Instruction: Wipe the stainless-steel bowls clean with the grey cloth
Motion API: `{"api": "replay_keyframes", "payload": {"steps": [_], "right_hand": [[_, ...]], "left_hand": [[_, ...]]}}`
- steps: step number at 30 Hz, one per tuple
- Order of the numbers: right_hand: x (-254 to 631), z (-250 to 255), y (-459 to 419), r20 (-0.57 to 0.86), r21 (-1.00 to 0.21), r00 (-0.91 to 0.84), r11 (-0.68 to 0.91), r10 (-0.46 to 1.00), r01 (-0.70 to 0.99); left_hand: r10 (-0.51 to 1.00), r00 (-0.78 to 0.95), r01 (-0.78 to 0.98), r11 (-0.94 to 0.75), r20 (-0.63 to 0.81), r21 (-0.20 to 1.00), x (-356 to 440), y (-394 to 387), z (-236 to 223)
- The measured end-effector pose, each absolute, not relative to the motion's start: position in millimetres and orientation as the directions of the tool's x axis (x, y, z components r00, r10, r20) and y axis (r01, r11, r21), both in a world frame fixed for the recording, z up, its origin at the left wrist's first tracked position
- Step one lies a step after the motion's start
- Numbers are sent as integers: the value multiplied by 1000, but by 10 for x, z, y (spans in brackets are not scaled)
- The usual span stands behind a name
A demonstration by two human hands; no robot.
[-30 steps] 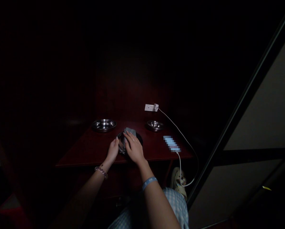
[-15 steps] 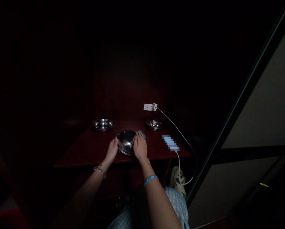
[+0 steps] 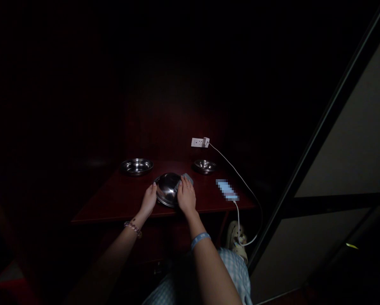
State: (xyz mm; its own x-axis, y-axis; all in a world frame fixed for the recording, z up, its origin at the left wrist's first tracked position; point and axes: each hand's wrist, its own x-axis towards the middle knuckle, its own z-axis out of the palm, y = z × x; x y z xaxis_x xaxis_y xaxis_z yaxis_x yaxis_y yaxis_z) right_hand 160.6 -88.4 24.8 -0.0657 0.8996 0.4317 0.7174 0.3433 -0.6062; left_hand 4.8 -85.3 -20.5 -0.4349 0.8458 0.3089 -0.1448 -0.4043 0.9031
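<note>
A shiny stainless steel bowl (image 3: 168, 187), rounded side up, is between my hands close to the desk's front edge. My left hand (image 3: 149, 197) is closed on its left rim, thumb on top and the other fingers mostly hidden. On the right side of the bowl, my right hand (image 3: 187, 195) presses a grey cloth (image 3: 187, 178) that it holds under its fingers. Part of the cloth is covered by that hand. Whether the bowl touches the desk I cannot tell.
On the dark red desk (image 3: 104, 203) stand a wide steel dish (image 3: 137, 167) at back left and a smaller steel bowl (image 3: 204, 166) at back right. A phone (image 3: 227, 190) lies right, its white cable (image 3: 239, 173) looping past the edge to a wall socket (image 3: 198, 142).
The bowl has turned so its rounded outside shows. My right hand and the cloth moved from over the bowl to its right side. Little differs over the last half second.
</note>
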Motion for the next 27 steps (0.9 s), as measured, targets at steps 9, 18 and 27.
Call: {"api": "replay_keyframes", "payload": {"steps": [9,18,27], "right_hand": [[1605,163,-818,374,-732,4,292,927,616],[1593,143,-783,311,-796,62,225,948,562],[1615,251,-875,262,-812,66,183,963,555]], "left_hand": [[844,-441,-129,-396,305,909,44,-865,-191],[833,-459,-108,-398,309,911,20,-834,-204],[829,-476,-128,-396,294,909,16,-806,-221]]}}
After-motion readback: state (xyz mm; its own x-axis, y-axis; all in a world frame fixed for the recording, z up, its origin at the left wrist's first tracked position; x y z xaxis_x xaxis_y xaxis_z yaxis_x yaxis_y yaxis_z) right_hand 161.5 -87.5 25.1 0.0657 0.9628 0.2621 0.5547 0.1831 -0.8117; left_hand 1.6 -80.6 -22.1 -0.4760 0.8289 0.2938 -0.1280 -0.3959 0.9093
